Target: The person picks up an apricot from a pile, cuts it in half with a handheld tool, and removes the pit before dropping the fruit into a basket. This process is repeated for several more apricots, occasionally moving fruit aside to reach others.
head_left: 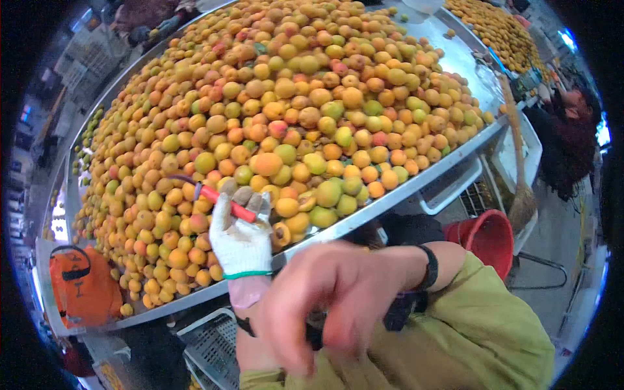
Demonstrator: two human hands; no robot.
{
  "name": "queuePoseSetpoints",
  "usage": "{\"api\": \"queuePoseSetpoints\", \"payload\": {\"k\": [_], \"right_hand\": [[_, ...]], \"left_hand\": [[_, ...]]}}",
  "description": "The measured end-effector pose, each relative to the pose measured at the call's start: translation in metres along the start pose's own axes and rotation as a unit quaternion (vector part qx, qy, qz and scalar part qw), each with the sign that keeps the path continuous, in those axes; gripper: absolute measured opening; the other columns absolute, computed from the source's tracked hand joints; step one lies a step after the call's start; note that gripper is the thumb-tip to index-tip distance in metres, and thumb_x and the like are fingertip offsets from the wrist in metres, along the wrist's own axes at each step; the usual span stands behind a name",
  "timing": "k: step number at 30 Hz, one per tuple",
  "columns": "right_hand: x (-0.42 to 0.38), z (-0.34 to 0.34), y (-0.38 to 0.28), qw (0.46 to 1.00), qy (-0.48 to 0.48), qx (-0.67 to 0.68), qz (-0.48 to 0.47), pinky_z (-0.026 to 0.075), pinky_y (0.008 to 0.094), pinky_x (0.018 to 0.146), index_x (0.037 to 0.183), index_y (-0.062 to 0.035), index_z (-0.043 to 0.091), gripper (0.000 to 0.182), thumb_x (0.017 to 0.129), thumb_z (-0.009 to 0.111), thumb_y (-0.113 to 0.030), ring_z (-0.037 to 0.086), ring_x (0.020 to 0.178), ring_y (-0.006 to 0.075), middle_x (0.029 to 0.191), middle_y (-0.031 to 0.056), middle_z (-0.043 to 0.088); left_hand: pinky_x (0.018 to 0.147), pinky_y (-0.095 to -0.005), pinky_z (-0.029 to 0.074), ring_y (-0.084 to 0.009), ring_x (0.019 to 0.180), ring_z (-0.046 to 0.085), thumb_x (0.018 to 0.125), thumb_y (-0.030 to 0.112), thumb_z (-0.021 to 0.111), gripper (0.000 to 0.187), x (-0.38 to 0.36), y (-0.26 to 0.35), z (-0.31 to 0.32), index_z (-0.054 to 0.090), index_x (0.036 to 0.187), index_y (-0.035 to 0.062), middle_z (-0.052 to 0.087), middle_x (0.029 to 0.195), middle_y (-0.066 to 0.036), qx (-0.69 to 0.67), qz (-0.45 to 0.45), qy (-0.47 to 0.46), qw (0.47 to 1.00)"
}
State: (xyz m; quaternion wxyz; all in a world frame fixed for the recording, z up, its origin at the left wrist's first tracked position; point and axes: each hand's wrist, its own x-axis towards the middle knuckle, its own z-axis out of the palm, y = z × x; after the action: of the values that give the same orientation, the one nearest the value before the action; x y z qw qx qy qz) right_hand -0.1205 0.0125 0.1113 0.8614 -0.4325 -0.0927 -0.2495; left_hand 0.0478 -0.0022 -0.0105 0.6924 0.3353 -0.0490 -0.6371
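My left hand (242, 240), in a white knit glove with a green cuff edge, is closed around a red-handled tool (227, 203) at the near side of the fruit heap. A thin curved dark piece extends left from the handle. Just right of the glove lies an opened orange fruit (281, 234) with a dark hollow. Bare and motion-blurred, my right hand (331, 299) is close to the camera, in front of my body. Its visible fingers are bent, with a gap between them and nothing seen in it. A black band is on that wrist.
Yellow, orange and green fruit (279, 110) covers a metal-rimmed table (396, 198). An orange bag (84, 286) is at the left corner. At right are a red bucket (491, 244), a broom (522, 205) and a person (565, 140) in dark clothes. A crate (214, 348) stands below.
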Motion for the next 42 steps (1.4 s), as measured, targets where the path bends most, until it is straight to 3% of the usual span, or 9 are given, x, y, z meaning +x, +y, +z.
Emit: {"api": "queuePoseSetpoints", "payload": {"k": [2,5,9,13,21,25,26,37,42], "right_hand": [[-0.002,0.011,-0.011,0.998,-0.031,0.003,0.054,0.045,0.0349,0.081,0.086,-0.0023,0.064,0.032,0.088,0.060,-0.034,0.061,0.086,0.0244,0.081,0.0087,0.063],[-0.006,0.019,-0.016,0.993,-0.114,0.012,0.001,0.046,0.0237,0.064,0.102,-0.0002,0.063,0.034,0.086,0.070,-0.029,0.060,0.077,0.0115,0.084,0.0071,0.065],[-0.010,0.038,0.007,0.959,-0.162,0.228,-0.042,0.044,0.0260,0.062,0.096,0.0038,0.060,0.027,0.084,0.072,-0.017,0.057,0.073,0.0114,0.084,0.0064,0.063],[-0.009,0.035,0.010,0.948,-0.231,0.195,-0.104,0.044,0.0258,0.061,0.094,0.0039,0.059,0.029,0.085,0.072,-0.020,0.056,0.071,0.0114,0.080,0.0057,0.062],[-0.019,0.035,0.002,0.957,-0.194,0.149,-0.153,0.044,0.0258,0.060,0.094,0.0039,0.059,0.030,0.084,0.072,-0.021,0.057,0.070,0.0124,0.079,0.0069,0.062],[-0.018,0.035,0.003,0.958,-0.188,0.148,-0.160,0.045,0.0258,0.059,0.094,0.0039,0.059,0.031,0.083,0.073,-0.022,0.058,0.069,0.0130,0.078,0.0075,0.062],[-0.017,0.036,0.002,0.957,-0.188,0.148,-0.161,0.045,0.0258,0.059,0.094,0.0039,0.059,0.031,0.083,0.073,-0.022,0.058,0.069,0.0131,0.078,0.0076,0.063],[-0.012,0.037,0.009,0.959,-0.170,0.154,-0.167,0.046,0.0258,0.056,0.093,0.0039,0.059,0.034,0.082,0.074,-0.024,0.060,0.067,0.0145,0.076,0.0092,0.063],[-0.008,0.040,0.010,0.958,-0.167,0.165,-0.166,0.046,0.0259,0.055,0.093,0.0039,0.059,0.035,0.081,0.075,-0.025,0.061,0.066,0.0152,0.075,0.0100,0.064]], "left_hand": [[0.093,-0.0458,0.044,-0.0224,0.084,0.057,0.091,0.022,0.056,0.030,-0.004,-0.003,0.010,0.056,0.116,0.0055,0.059,0.093,-0.008,-0.020,-0.023,-0.017,0.999],[0.095,-0.0471,0.042,-0.0213,0.087,0.055,0.088,0.018,0.058,0.030,-0.003,-0.005,0.011,0.057,0.114,0.0043,0.058,0.094,-0.007,0.000,-0.042,-0.058,0.997],[0.099,-0.0463,0.040,-0.0205,0.089,0.053,0.088,0.018,0.058,0.033,0.001,-0.006,0.008,0.055,0.117,0.0023,0.055,0.098,-0.008,0.012,-0.051,-0.101,0.993],[0.098,-0.0439,0.042,-0.0200,0.090,0.054,0.088,0.018,0.058,0.035,0.002,-0.012,0.013,0.054,0.119,0.0014,0.056,0.102,-0.009,0.035,-0.057,-0.070,0.995],[0.100,-0.0450,0.042,-0.0239,0.103,0.055,0.090,0.018,0.054,0.040,-0.002,-0.018,0.021,0.051,0.125,-0.0004,0.057,0.111,-0.014,0.053,-0.052,-0.055,0.996],[0.101,-0.0457,0.042,-0.0235,0.102,0.056,0.090,0.018,0.054,0.040,-0.002,-0.016,0.019,0.050,0.126,-0.0007,0.057,0.113,-0.014,0.046,-0.045,-0.072,0.995],[0.099,-0.0443,0.043,-0.0218,0.086,0.057,0.091,0.018,0.055,0.038,-0.003,-0.016,0.020,0.051,0.125,0.0024,0.059,0.106,-0.012,0.048,-0.044,-0.067,0.996],[0.097,-0.0437,0.043,-0.0185,0.089,0.056,0.090,0.019,0.057,0.038,-0.013,-0.012,0.031,0.051,0.123,-0.0002,0.058,0.101,-0.009,0.058,-0.040,-0.031,0.997],[0.097,-0.0450,0.042,-0.0199,0.094,0.056,0.090,0.019,0.056,0.038,-0.009,-0.008,0.020,0.051,0.124,0.0008,0.058,0.102,-0.009,0.035,-0.053,-0.083,0.995]]}}
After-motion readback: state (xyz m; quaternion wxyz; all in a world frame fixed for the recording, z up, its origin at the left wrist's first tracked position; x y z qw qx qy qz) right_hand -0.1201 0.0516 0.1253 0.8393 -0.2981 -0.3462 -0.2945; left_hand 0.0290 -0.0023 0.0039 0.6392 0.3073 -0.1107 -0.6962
